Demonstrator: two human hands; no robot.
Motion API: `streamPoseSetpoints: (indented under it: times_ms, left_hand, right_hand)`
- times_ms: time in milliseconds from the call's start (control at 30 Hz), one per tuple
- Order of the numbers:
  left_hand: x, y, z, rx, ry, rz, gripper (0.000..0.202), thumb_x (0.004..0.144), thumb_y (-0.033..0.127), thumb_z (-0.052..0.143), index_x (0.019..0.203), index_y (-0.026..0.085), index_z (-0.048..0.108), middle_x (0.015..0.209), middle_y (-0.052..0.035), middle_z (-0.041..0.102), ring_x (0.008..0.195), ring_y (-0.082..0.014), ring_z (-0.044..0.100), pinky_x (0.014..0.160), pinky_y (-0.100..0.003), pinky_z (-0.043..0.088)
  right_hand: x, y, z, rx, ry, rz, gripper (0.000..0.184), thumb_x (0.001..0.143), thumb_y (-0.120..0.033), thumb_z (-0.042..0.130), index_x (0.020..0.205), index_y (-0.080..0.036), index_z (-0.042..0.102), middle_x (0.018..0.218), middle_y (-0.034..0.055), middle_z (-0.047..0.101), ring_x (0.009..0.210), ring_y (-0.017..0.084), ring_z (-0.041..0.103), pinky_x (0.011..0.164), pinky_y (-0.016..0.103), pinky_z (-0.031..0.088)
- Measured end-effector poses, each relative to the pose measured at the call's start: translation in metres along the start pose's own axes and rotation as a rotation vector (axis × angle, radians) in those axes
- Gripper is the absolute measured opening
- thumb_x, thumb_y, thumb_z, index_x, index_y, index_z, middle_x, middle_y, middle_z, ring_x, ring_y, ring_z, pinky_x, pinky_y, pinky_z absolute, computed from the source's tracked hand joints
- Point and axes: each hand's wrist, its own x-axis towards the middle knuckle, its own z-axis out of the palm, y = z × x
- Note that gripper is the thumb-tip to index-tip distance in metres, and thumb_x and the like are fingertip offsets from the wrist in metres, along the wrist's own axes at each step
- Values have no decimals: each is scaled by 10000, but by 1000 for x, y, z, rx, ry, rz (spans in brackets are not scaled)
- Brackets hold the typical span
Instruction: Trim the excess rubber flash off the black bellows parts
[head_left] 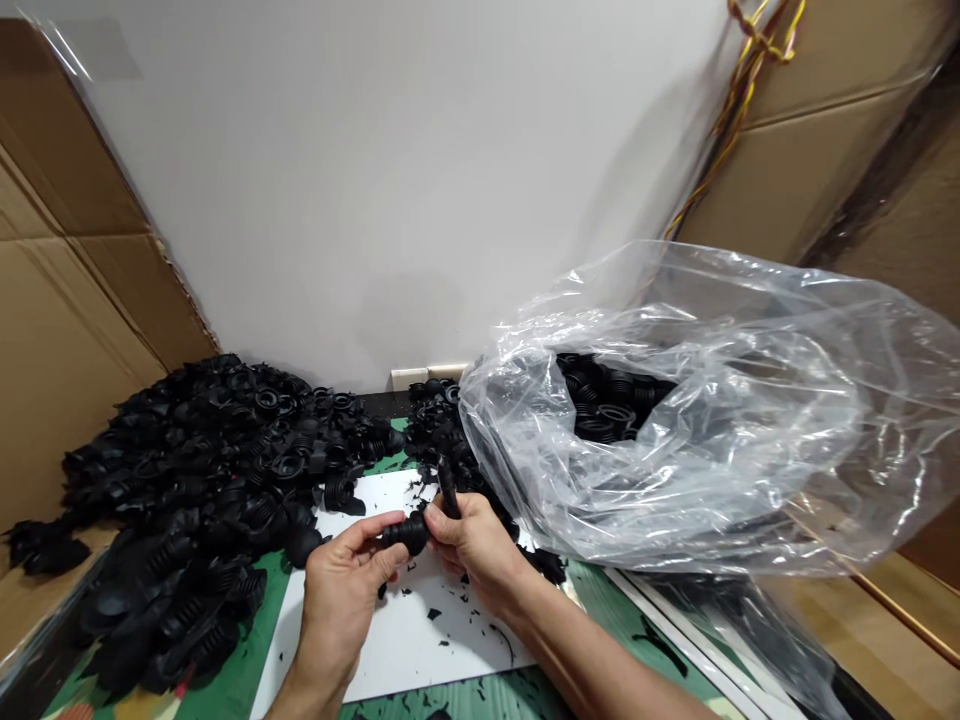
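- The black ribbed sleeve [407, 535] is held up over the white board [390, 660], which lies on the green bench [622, 615]; it lies roughly sideways between the two hands.
- The left hand [352, 575] pinches the sleeve, thumb below and fingers along the upper side.
- The right hand [469, 540] grips a dark stick [448, 485] that points upward; its fingers also seem to touch the sleeve's right end. What the stick's tip is like is too dark to tell.
- By its dull black look, the sleeve is probably rubber: light, soft and springy, likely to squash or bend under a firm pinch rather than break.
- The ribs should give fair grip, so slipping seems a small risk; a light thumb-and-finger hold round the ribbed middle would suit it best, leaving the ends free.
- Any thin edge would probably tear more easily than the body, judging by the black scraps [434, 614] on the board.
- Similar parts lie in a heap [225, 440] at the left, tangled enough that one may drag others; more show inside the clear plastic bag [720, 470].
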Motion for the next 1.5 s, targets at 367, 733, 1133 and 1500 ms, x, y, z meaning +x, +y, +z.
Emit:
streamPoseSetpoints:
  times_ms: [367, 733, 1133, 1500]
  left_hand:
    - [-2, 0, 6, -71, -35, -50, 350, 424, 152, 794, 774, 148, 775, 529, -30, 701, 433, -115, 526, 418, -213, 416]
    - [-2, -2, 4, -74, 40, -4, 377, 391, 159, 818, 763, 131, 767, 439, 42, 581, 401, -88, 479, 386, -191, 380]
    - [-3, 2, -2, -138, -139, -176, 534, 567, 630, 722, 654, 108, 652, 543, -64, 648, 365, -127, 549, 302, -187, 310]
    - [-8, 1, 2, 138, -28, 295, 423, 543, 169, 801, 956, 226, 729, 950, -46, 661, 542, -110, 517, 439, -213, 394]
  right_hand:
    - [5, -2, -4, 45, -125, 108, 529, 442, -527, 849, 527, -172, 465, 390, -76, 471, 319, 3, 202, 369, 212, 82]
    - [3, 1, -5, -40, -134, 51, 494, 518, -557, 810, 561, -161, 518, 407, -101, 391, 347, 14, 182, 371, 207, 131]
    - [-1, 5, 0, -335, -23, -298, 81, 616, -200, 703, 608, -168, 629, 617, -31, 529, 599, 132, 485, 603, 259, 391]
    - [2, 9, -3, -180, 29, -145, 269, 552, -340, 779, 592, -148, 596, 504, -57, 466, 474, 74, 339, 467, 222, 253]
